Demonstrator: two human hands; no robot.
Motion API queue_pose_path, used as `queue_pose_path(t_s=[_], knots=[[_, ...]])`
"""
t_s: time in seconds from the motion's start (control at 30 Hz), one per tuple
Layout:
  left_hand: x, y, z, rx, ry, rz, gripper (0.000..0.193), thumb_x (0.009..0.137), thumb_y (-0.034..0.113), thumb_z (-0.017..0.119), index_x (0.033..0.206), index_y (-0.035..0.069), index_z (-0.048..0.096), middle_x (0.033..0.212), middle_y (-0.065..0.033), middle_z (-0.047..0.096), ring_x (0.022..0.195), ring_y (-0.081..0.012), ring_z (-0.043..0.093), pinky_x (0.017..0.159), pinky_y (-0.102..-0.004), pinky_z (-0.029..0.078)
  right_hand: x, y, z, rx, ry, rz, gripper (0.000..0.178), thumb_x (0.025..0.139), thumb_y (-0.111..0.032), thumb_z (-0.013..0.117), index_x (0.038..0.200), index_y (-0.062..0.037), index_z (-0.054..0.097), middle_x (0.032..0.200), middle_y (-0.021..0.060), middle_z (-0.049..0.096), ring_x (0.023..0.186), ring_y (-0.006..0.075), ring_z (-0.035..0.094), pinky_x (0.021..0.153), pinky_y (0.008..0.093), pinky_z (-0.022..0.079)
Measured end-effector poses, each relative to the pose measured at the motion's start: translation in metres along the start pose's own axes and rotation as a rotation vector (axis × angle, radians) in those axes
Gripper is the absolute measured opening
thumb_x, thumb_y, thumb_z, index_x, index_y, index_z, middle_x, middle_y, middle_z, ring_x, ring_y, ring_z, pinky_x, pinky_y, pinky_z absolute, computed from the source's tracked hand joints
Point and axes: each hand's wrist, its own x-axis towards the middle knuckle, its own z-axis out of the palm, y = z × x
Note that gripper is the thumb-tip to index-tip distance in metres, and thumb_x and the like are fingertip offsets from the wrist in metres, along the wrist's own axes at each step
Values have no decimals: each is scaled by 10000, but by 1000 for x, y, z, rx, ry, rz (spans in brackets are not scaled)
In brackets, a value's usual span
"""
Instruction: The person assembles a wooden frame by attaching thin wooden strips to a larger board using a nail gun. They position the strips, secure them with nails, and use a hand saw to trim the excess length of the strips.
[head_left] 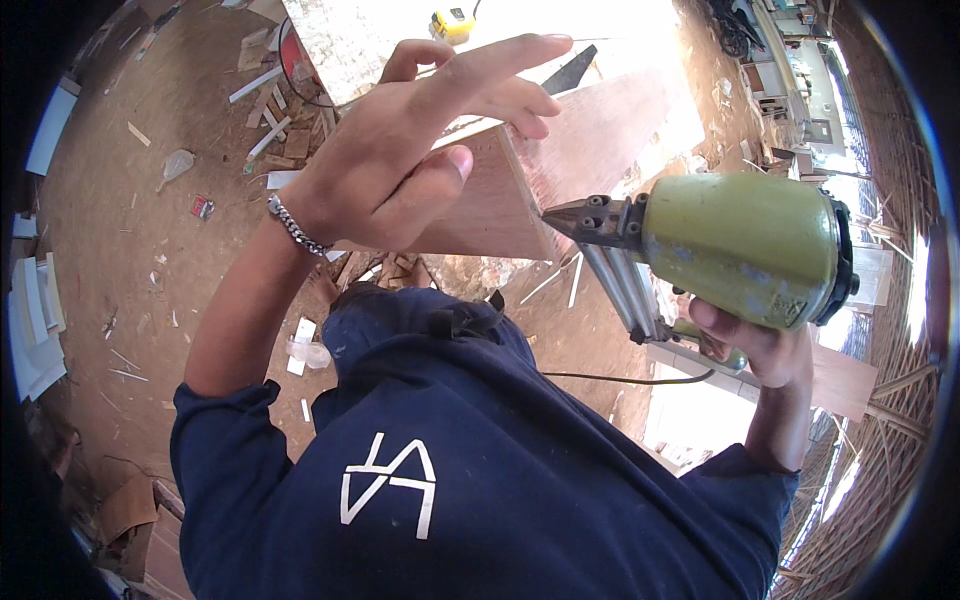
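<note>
**Brown earthen workshop floor (100,250) strewn with pale wooden offcuts (257,84), and close work above it**

Nearest is the wearer's dark navy shirt (560,490). Off to its right, the right hand (770,340) is wrapped around the handle of a bulky, scuffed olive-green nail gun (745,240), with a thin dark hose (650,380) running below. The left hand (385,150), a silver chain bracelet (297,228) at its wrist, has its fingers spread and clasps nothing (whether its palm rests on the wood, I cannot tell). Under it stands a flat reddish-brown wooden panel (480,205), its near edge at the gun's dark pointed nose; actual contact is unclear. The step in hand looks like lining up that nose with the edge; the next move probably calls for a steady, square tool and the left fingers well clear.

Beyond lie a second, pinkish-brown wooden board (625,120), a black tapered flat piece (572,68) and a yellow tape measure (453,25). Farther right rises a brown wall of woven sticks (905,300).
</note>
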Motion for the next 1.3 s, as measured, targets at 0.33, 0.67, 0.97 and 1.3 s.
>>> queue_pose_path(t_s=[0.33,0.67,0.97,1.3], knots=[[1,-6,-1,-31,-6,47,817,741,103,443,1529,-90,353,1335,-262,659,1052,-281,728,1103,-439,420,-2,8,0,49,13,-89,344,857,-86,804,1130,61,655,748,51,647,559,118,566,492,266,421],[-3,-29,12,-557,33,16,912,899,464,580,1642,151,154,1601,-248,171,1394,-390,259,1202,-558,207,-1,0,1,45,-15,-31,275,855,-83,812,1071,27,682,755,43,654,599,122,604,513,273,454],[37,-78,21,-578,-72,-598,625,1072,270,398,1597,-28,236,1593,-261,376,1412,-360,493,1136,-510,454,-6,36,5,168,10,3,375,846,-149,860,1161,-32,694,921,64,729,742,127,659,615,289,532],[97,-133,108,-1029,-688,-1094,1005,934,789,478,1595,44,344,1569,-205,441,1401,-267,501,1095,-406,469,-23,119,27,321,252,-91,488,856,-168,852,1277,-38,643,1138,87,721,1023,201,685,890,358,554]])
